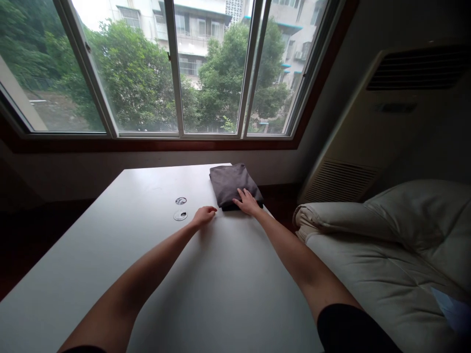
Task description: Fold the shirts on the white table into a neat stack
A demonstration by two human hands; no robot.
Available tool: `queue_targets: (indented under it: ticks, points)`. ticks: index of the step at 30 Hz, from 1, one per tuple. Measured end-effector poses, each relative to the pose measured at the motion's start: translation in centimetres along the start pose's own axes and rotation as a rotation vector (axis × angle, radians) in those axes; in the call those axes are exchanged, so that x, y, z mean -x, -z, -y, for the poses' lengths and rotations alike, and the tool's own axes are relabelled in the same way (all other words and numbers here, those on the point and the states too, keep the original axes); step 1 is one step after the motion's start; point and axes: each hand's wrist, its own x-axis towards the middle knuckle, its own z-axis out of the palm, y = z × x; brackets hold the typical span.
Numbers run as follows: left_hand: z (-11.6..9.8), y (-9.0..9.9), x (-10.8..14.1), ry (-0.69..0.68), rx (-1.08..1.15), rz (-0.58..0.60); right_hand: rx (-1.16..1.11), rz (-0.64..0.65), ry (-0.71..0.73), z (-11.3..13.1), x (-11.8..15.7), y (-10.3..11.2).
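A folded dark grey cloth item [232,182], possibly a garment, lies near the far right edge of the white table [154,255]. Its layers are stacked into a rough square, with a darker layer showing along the near edge. My right hand [247,201] rests on its near right part, fingers spread and palm down. Just left of the cloth's near corner, my left hand [205,215] is at the tabletop with its fingers curled together. It appears apart from the cloth, and nothing shows in its fingers.
Two round cable-hole fittings [180,215] sit in the tabletop left of my left hand. A pale leather sofa [368,255] stands close on the right, with a light-blue item [451,306] on it. A floor-standing air conditioner [353,147] is behind it. The window [176,137] is beyond the table.
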Motion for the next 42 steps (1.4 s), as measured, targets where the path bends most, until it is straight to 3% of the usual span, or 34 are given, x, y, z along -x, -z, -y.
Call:
queue_targets:
  ticks: [2,6,11,14,17,20,26,35,42]
  points:
    - [1.2,0.8,1.5,-0.033,-0.050,0.006,0.035,0.086,-0.001,0.7,0.6,-1.2]
    - [4.8,2.8,5.7,-0.111,-0.242,0.000,0.088,0.014,0.014,3.1,2.3,-2.7]
    - [9.1,6.0,10.4,-0.096,-0.509,0.034,0.016,0.106,0.282,8.6,4.9,-3.5]
    - [10.5,7.7,12.1,-0.053,-0.536,0.044,-0.067,0.164,0.346,12.7,6.8,-4.1]
    - [11.3,8.9,13.7,0.002,-0.551,0.040,-0.147,0.204,0.500,16.4,8.7,-4.7]
    - [11.6,9.3,15.5,0.056,-0.565,0.020,-0.169,0.186,0.612,18.7,10.3,-5.2]
    - [11.3,9.3,18.1,0.097,-0.601,0.029,-0.200,0.160,0.647,18.1,11.1,-5.7]
    - [10.7,9.3,18.4,0.023,-0.664,-0.043,-0.209,0.119,0.671,17.5,11.3,-6.7]
    - [10.3,9.3,18.7,-0.004,-0.629,0.057,-0.197,0.083,0.689,17.7,11.6,-6.0]
